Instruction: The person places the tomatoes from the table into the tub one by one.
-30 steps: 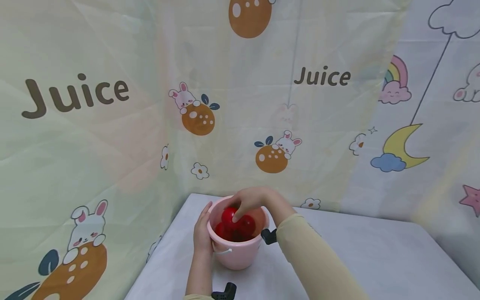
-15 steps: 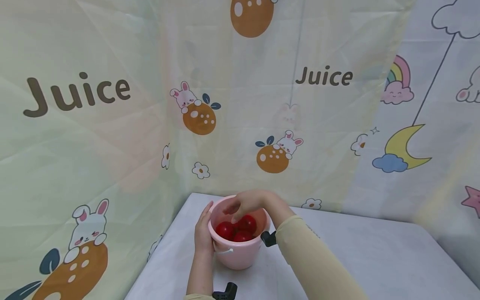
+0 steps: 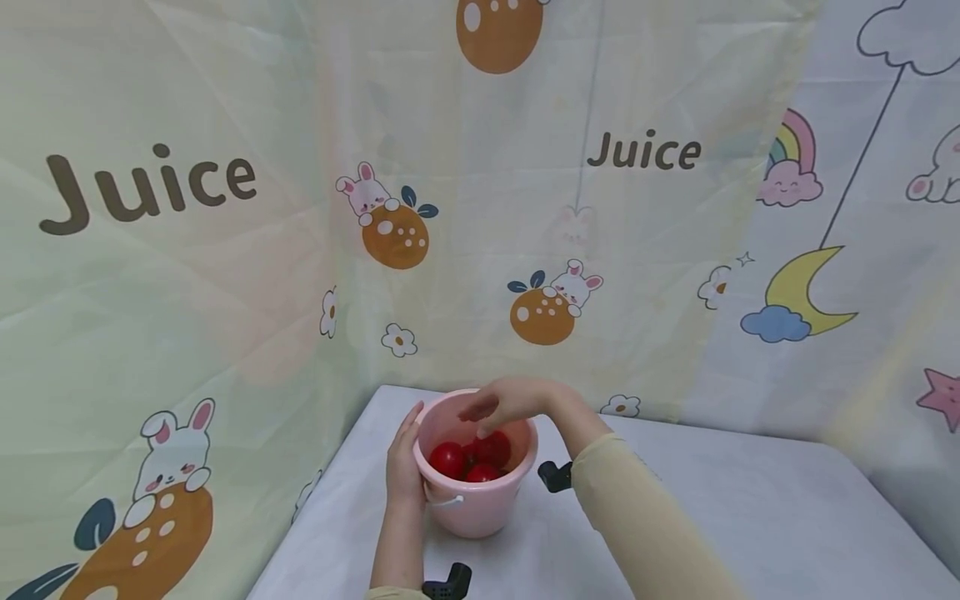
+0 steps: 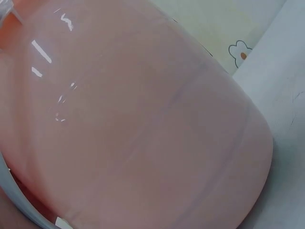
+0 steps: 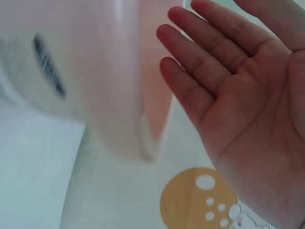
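A pink bucket (image 3: 476,510) stands on the white-covered table, holding several shiny, round red fruits (image 3: 448,460). Along its left side lies my left hand (image 3: 405,457), fingers straight and touching the outer wall near the rim. That hand does not show in the left wrist view, where the bucket wall (image 4: 143,114) fills most of the picture. Over the bucket's mouth is my right hand (image 3: 512,400), its fingertips above the fruits. In the right wrist view the right palm (image 5: 257,100) faces the camera with fingers extended, holding nothing.
The bucket's white handle (image 3: 447,502) hangs down at its front left. Behind the white tabletop (image 3: 720,500) hangs a printed cloth (image 3: 465,300) with rabbits, oranges and the word Juice; it also runs along the left side.
One second ago my right hand held a red fruit in the bucket; it has let go and the fruit lies among the others. The hand has since shifted slightly right. My left hand stays put.
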Available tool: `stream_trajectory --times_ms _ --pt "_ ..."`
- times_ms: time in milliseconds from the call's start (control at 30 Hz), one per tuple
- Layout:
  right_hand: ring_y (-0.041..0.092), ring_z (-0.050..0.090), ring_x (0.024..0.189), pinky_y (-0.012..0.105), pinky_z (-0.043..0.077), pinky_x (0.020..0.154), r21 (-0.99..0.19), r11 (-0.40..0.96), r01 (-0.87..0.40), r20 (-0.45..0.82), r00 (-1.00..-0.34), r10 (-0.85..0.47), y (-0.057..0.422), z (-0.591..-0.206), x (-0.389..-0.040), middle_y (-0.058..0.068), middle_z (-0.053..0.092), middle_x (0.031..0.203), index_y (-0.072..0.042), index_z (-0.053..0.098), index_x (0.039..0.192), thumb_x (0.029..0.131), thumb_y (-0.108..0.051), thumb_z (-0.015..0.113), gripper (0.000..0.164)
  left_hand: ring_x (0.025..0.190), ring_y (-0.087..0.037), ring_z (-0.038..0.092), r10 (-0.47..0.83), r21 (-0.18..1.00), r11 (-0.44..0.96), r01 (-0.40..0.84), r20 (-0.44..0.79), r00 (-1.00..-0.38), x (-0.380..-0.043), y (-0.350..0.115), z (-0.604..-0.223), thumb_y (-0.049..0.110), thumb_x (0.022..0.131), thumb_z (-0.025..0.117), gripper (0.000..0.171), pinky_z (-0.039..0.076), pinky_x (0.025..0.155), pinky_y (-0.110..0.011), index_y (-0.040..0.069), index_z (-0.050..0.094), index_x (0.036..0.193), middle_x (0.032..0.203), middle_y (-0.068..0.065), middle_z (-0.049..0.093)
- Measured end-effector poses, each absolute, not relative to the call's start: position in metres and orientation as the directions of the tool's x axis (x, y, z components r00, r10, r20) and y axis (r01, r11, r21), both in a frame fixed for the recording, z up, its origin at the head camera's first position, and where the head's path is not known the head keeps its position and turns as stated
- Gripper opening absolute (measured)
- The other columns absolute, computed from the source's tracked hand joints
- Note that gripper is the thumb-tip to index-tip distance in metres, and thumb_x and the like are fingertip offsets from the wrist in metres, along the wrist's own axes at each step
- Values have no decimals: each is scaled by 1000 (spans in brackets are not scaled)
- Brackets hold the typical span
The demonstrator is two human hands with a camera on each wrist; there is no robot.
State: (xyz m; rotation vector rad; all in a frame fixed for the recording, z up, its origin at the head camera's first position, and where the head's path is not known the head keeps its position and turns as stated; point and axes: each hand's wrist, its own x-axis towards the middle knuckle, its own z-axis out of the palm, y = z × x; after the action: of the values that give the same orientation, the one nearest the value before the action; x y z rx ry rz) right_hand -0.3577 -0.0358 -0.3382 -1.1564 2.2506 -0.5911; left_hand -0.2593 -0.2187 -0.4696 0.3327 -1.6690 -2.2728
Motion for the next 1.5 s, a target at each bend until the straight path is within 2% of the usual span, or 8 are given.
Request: stream_trajectory --times_ms 267,500,733,967,1167,1233,1333,1500 --pt "17 51 129 44 55 93 -542 543 -642 -89 -598 -796 8 -341 -345 -16 59 133 -36 61 133 88 -44 68 46 140 -19 39 -383 956 -268 116 5 -924 -259 -219 -471 47 98 52 41 43 110 -53 46 49 139 149 14 46" --pt "21 52 131 53 53 95 -544 537 -645 58 -667 -742 54 -357 -325 -12 60 135 -31 60 135 91 -44 65 46 141 -18 38 -389 958 -258 123 13 -921 -259 -220 -471 47 98 53 42 43 110 -52 47 49 139 149 16 44" --pt "24 51 133 58 48 101 -573 533 -623 129 -710 -692 94 -374 -309 -12 59 137 -32 58 136 93 -47 62 46 141 -16 38 -385 954 -267 132 20 -923 -257 -219 -469 47 98 53 42 43 110 -49 46 48 140 149 17 44" --pt "24 54 131 56 49 102 -526 582 -620 211 -758 -617 123 -390 -290 -10 60 138 -37 56 137 94 -48 61 45 140 -17 38 -388 958 -256 130 22 -922 -257 -218 -470 44 99 53 41 44 109 -49 48 48 139 149 18 44" --pt "23 53 134 50 47 105 -394 670 -629 313 -777 -546 145 -404 -267 -9 56 143 -35 52 142 95 -45 62 48 140 -17 39 -384 956 -261 137 27 -923 -258 -215 -470 45 99 52 40 44 110 -49 47 49 139 149 17 45" --pt "25 50 136 50 45 107 -353 707 -613 321 -789 -523 150 -408 -258 -7 54 146 -34 50 143 95 -48 61 51 140 -16 39 -383 954 -265 138 28 -923 -259 -214 -470 45 99 51 40 44 110 -49 47 49 139 149 17 45" --pt "30 44 141 50 35 114 -333 723 -606 320 -794 -518 156 -413 -246 -1 51 149 -25 48 146 93 -51 62 61 141 -17 38 -379 953 -268 139 28 -925 -259 -214 -469 46 99 51 40 43 110 -50 47 48 139 150 17 44" --pt "37 32 147 61 21 116 -323 751 -576 298 -815 -497 159 -416 -229 6 44 154 -17 45 149 88 -57 63 75 142 -18 36 -375 953 -273 134 23 -927 -257 -215 -468 48 99 49 42 43 110 -51 47 46 141 152 17 42"
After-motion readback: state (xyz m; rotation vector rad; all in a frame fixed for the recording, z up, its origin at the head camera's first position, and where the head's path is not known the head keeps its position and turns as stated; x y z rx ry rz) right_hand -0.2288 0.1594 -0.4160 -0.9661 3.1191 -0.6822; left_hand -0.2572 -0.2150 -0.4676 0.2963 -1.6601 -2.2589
